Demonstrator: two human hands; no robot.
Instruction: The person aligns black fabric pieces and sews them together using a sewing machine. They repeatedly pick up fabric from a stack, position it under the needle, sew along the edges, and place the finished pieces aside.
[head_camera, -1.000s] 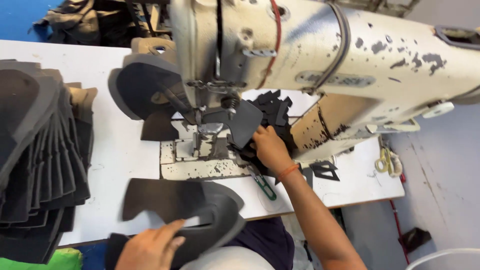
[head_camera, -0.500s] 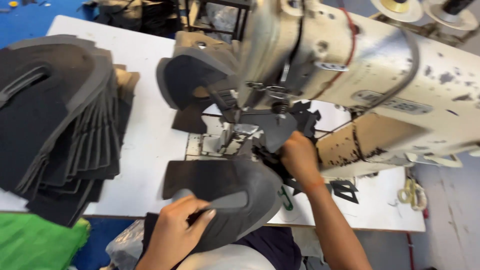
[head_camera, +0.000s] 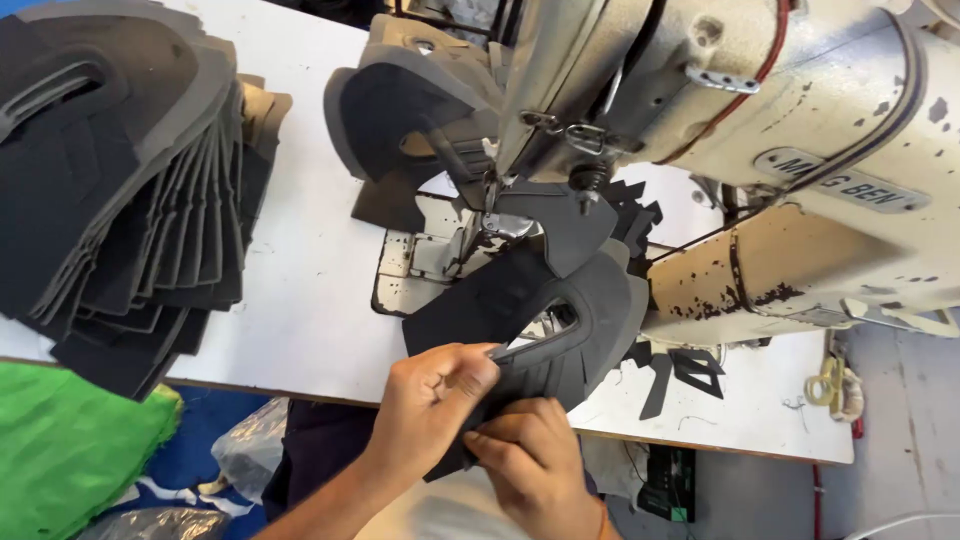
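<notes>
Both hands meet at the near edge of a white table (head_camera: 300, 300), closed on one dark grey shoe piece (head_camera: 560, 310). The left hand (head_camera: 435, 395) pinches the piece's lower edge, thumb on top and fingers curled under it. The right hand (head_camera: 535, 460) grips the same edge from below, fingers bent together on the fabric, just beside the left hand and touching it. The shoe piece curves up from the hands toward the needle area of a worn cream sewing machine (head_camera: 760, 150), with its upper part lying over the metal plate (head_camera: 430, 265) under the machine. A fanned stack of similar grey pieces (head_camera: 120, 190) lies on the table to the left, well apart from the hands. Another curved piece (head_camera: 400, 110) sits behind the machine's head. Yellow-handled scissors (head_camera: 828, 385) lie at the table's right end.
</notes>
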